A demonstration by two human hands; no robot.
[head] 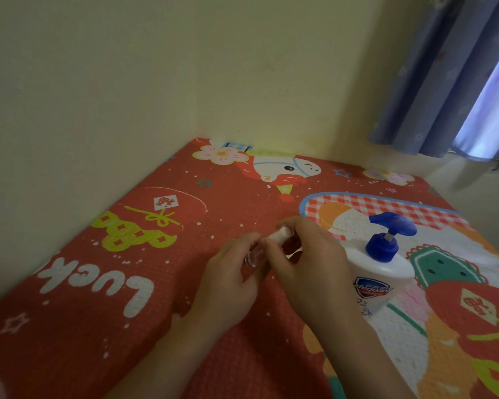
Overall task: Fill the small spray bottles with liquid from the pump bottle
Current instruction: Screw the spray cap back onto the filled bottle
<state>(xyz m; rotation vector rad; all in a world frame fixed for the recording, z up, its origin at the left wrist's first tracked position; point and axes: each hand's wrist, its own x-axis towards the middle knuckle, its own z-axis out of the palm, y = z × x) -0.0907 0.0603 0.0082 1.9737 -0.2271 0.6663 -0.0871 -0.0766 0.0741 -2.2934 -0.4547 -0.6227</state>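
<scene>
The left hand (228,272) curled its fingers round the clear body of a small spray bottle (252,256), while the right hand (308,260) pinched the bottle's white cap (281,234) between thumb and fingertips. The bottle lay tilted between the two hands, its long axis running from the left hand's grip up and away toward the right fingertips, cap end farther from the person. The hands met over the red patterned mat (127,283). Just beyond the right hand's outer side, almost touching its knuckles, stood the white pump bottle (378,272), upright, its blue pump head (392,228) pointing away from the hands. The right hand was plainly the nearer one to the pump, so pressing would probably fall to it once the cap was off.
</scene>
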